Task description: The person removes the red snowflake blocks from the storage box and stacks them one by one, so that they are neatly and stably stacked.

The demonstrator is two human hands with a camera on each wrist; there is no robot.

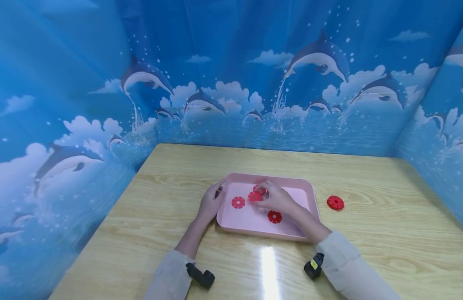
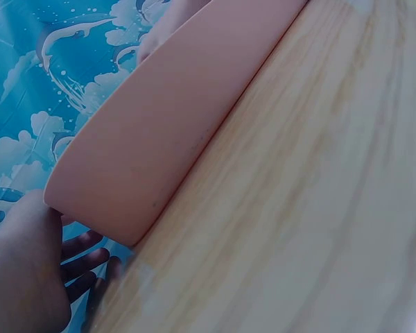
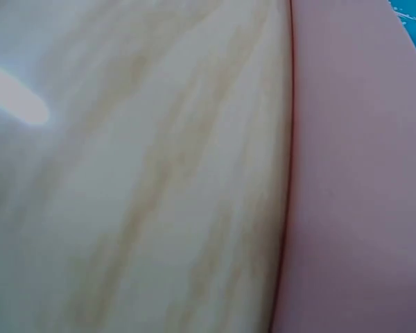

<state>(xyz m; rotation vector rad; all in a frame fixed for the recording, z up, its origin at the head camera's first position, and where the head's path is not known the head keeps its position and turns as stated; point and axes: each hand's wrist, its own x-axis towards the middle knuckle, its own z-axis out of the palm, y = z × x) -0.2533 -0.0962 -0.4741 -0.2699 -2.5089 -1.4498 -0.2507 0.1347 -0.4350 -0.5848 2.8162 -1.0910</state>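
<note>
A shallow pink tray [image 1: 250,231] lies on the wooden table, with several red notched plastic discs inside. My left hand [image 1: 210,203] holds the tray's left side, thumb at the rim; in the left wrist view the left hand [image 2: 24,267] shows its other fingers loosely bent by the outer wall. Over the tray, my right hand [image 1: 277,199] pinches a red notched disc [image 1: 255,197] between thumb and fingers. Another disc [image 1: 257,188] is partly hidden behind the right hand. One disc [image 1: 238,202] lies flat to the left, another disc [image 1: 274,216] below the palm.
A small pile of red discs [image 1: 335,203] lies on the table [image 1: 381,208] to the right of the tray. A blue dolphin-print curtain [image 1: 231,75] hangs behind the table and along both sides. The tray's pink outer wall [image 3: 360,180] fills the right wrist view's right side.
</note>
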